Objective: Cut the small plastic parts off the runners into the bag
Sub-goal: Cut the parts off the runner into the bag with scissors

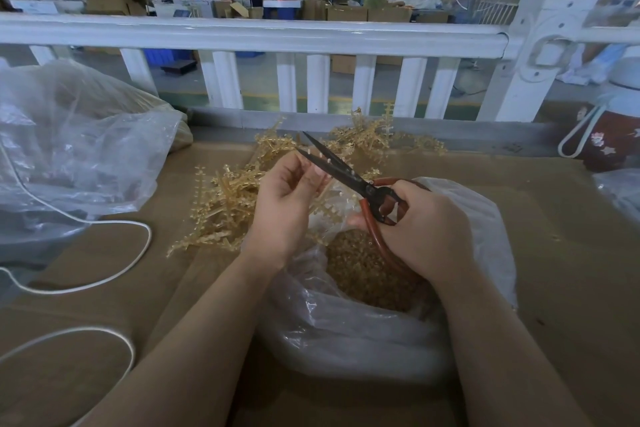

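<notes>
Far left: I see a big crumpled clear bag (pixel 76 146) on the cardboard-covered table (pixel 561 218), with a white cord (pixel 138 253) looping below it.
Runner pile: amber runners (pixel 225 204) lie heaped on the table, from beside my left hand to the white fence (pixel 256 35) behind.
Left hand: my left hand (pixel 287 208) is curled, its fingertips pinching one runner (pixel 323 194) held up over the bag's mouth.
Scissors: the scissors (pixel 341 172) have dark blades parted, tips pointing up and left just above my left fingers.
Right hand: my right hand (pixel 422 232) grips the scissors' red loop handles, fingers wrapped round them.
Bag: the clear bag (pixel 346 322) sits under both hands, mouth open, holding a mound of cut parts (pixel 363 270).
Far right: a dark red flowered bottle (pixel 609 135) with a white strap stands by the fence post.
</notes>
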A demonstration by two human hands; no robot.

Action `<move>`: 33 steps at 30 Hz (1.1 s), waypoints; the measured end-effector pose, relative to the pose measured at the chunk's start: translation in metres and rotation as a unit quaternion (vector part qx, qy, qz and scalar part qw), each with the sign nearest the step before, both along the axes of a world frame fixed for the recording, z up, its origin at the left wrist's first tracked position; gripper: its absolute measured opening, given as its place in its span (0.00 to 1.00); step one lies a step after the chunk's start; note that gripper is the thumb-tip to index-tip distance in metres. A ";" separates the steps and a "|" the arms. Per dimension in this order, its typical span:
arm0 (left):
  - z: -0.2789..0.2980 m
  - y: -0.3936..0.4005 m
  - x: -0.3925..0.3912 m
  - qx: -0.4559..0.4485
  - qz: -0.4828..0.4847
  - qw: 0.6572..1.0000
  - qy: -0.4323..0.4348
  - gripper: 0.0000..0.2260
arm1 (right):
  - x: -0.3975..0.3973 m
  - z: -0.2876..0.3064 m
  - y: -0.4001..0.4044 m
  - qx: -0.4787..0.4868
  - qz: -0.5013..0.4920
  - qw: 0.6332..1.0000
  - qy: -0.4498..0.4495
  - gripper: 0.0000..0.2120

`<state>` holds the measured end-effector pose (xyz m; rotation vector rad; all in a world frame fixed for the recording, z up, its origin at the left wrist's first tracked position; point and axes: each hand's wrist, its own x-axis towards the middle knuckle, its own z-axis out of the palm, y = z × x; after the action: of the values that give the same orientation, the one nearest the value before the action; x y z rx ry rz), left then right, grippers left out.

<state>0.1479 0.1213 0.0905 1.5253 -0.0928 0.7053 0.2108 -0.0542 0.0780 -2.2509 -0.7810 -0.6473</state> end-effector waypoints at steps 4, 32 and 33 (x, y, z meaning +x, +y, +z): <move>0.001 -0.002 0.000 0.005 0.010 1.000 0.015 0.08 | -0.001 0.001 0.000 -0.001 -0.011 1.000 -0.024 0.33; 0.004 -0.006 -0.003 0.010 0.008 1.000 0.028 0.06 | -0.002 0.002 -0.001 -0.004 0.001 1.000 -0.011 0.30; 0.004 -0.006 -0.003 0.016 0.012 0.999 0.028 0.08 | -0.002 0.002 -0.001 -0.005 0.001 1.000 -0.009 0.30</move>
<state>0.1451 0.1153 0.0943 1.5779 -0.0440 0.6832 0.2084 -0.0549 0.0799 -2.2564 -0.7975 -0.6645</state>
